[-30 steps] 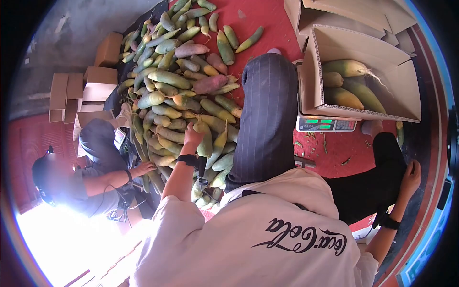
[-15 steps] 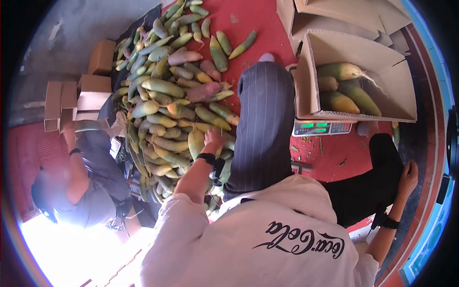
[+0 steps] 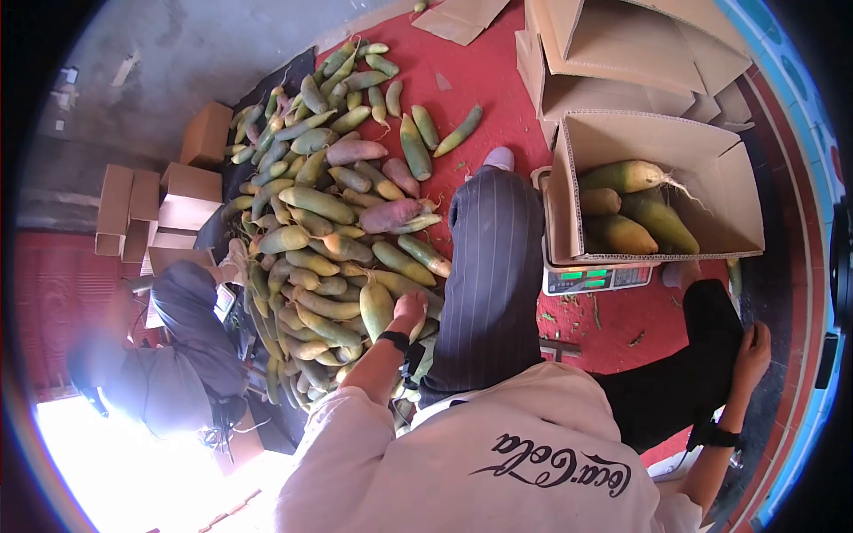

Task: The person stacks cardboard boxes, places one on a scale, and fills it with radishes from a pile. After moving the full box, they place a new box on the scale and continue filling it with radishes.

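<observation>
My left hand (image 3: 410, 313) is at the near right of a big heap of radishes (image 3: 306, 209), closed against the side of a plump green radish (image 3: 376, 306) that stands tilted up; its fingertips are partly hidden. Over by the dark trouser knee, my right hand (image 3: 755, 348) lies with loosely stretched fingers and holds nothing. An open cardboard box (image 3: 671, 244) sits on a scale (image 3: 597, 279) with lit green digits. Inside the box lie several green radishes (image 3: 626, 176), one with long pale roots.
Flattened cartons (image 3: 635, 53) stand behind the box. A few radishes (image 3: 459, 131) lie apart on the red floor covering (image 3: 484, 67). Across the heap sits another person (image 3: 178, 355), near brown boxes (image 3: 191, 195). A tiled edge (image 3: 804, 266) runs along the right.
The view has tilted, so most things sit lower in the picture. My left hand stays at the same radish, and my right hand remains by the knee. The other person's arm has moved.
</observation>
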`<state>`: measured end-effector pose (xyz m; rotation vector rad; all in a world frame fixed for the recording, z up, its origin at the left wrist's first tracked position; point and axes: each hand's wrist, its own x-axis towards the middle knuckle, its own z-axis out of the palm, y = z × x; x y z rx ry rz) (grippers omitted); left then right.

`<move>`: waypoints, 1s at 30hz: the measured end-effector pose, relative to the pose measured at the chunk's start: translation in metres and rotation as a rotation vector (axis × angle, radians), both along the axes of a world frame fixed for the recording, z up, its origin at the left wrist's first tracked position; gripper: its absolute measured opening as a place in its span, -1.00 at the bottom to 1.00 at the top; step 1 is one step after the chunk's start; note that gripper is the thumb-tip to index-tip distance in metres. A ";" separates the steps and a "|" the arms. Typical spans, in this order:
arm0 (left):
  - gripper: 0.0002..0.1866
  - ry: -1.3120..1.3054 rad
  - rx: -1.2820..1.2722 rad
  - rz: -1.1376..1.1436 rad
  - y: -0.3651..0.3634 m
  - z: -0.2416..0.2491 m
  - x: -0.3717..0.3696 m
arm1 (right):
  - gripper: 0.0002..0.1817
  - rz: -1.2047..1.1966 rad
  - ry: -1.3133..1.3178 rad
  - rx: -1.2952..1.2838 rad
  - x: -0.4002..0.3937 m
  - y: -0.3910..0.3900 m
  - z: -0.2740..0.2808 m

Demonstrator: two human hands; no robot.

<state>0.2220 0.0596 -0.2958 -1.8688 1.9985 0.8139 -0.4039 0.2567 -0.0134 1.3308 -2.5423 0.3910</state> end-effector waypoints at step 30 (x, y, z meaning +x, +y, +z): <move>-0.57 1.162 -0.577 0.655 -0.083 0.271 -0.050 | -0.88 0.025 -0.047 -0.098 0.004 0.006 0.003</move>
